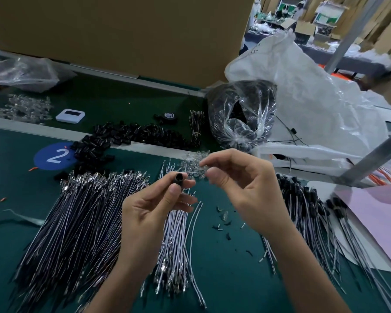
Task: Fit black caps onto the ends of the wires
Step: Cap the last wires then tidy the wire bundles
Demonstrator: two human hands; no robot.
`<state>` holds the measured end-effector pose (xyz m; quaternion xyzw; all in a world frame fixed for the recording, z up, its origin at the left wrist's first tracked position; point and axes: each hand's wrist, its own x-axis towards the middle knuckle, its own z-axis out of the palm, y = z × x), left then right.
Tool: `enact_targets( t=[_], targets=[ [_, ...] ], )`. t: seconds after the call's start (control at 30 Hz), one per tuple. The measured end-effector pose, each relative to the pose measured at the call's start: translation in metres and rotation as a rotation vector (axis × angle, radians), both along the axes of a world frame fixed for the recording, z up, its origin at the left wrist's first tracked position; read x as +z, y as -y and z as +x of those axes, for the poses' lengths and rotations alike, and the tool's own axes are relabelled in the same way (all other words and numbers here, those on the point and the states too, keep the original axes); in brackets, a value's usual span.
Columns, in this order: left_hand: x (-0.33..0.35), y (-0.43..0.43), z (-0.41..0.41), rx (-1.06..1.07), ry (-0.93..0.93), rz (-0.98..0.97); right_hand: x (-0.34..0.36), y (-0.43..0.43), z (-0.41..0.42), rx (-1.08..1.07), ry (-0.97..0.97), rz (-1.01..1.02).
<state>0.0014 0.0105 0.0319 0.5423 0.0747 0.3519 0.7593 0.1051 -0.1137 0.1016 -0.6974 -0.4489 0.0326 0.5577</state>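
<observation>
Black cap [178, 179] sat pinched between the thumb and fingertips of your left hand [154, 208], raised above the white wires [175, 245] on the green surface [230, 279], its open mouth turned toward your right hand [239, 188]. That right hand was closed in a pinch on a small clear piece [204, 168] just over the clear pile [191, 164]; whether a wire end was with it could not be told. Judging from that, your shallow fingertip hold could have let the cap twist or drop among the loose wires, and a skewed entry could have bent whatever went in.
</observation>
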Motion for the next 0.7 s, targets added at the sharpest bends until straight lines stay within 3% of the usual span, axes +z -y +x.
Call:
enact_targets(
  t=[0.2, 0.47, 0.7],
  targets=[
    [-0.006, 0.004, 0.001, 0.158, 0.074, 0.117, 0.006, -0.004, -0.017, -0.063, 0.201, -0.095],
    [-0.003, 0.005, -0.001, 0.225, 0.078, 0.322, 0.004, -0.006, -0.022, -0.114, 0.289, -0.18],
    [-0.007, 0.007, -0.002, 0.321, 0.004, 0.5, 0.01, -0.003, -0.026, -0.155, 0.483, -0.343]
  ],
)
